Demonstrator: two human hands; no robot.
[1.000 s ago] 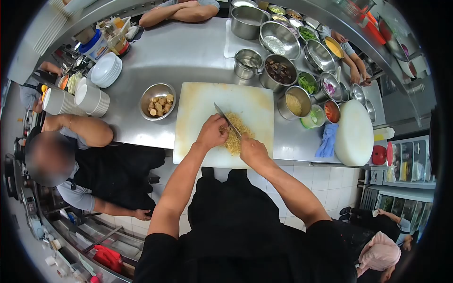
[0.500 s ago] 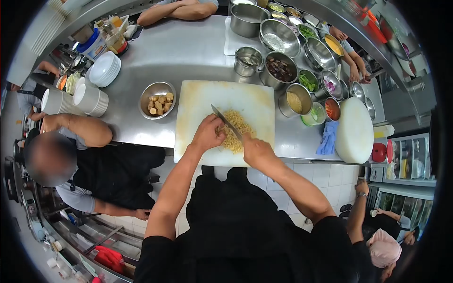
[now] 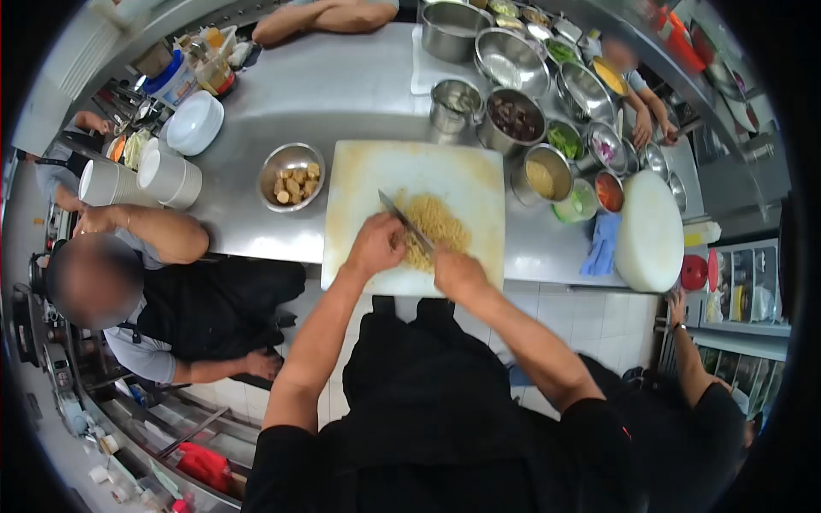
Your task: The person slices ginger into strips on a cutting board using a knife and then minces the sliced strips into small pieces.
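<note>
So we've got one knife (image 3: 400, 214) lying across one pile of chopped yellow bits (image 3: 440, 224), both on the white rectangular cutting board (image 3: 363, 171). We'd guess the knife is stiff, light to middling, with a sharp edge, so the handle is the only sane place to grab it. The bits look light, soft and maybe damp, so they'd probably stick to skin and steel; scooping from underneath beats pinching. Way too many tiny ones to count, sorry

Our right hand (image 3: 462, 275) has its fingers wrapped round the handle. Our left hand (image 3: 376, 244) has its fingers bent beside the blade at the pile's edge, and we can't tell whether they're gripping anything.

Moving out, left of the board there's one steel bowl (image 3: 270, 198) with a heap of tan chunks (image 3: 295, 185), overlapping so no exact count. Further left on the desk (image 3: 333, 85): two stacks of white cups (image 3: 171, 177) and one stack of plates (image 3: 195, 124). Over on the right, one blue cloth (image 3: 604, 244) sits by one round white board (image 3: 650, 231), and past them the steel containers overlap too much for us to count properly
</note>
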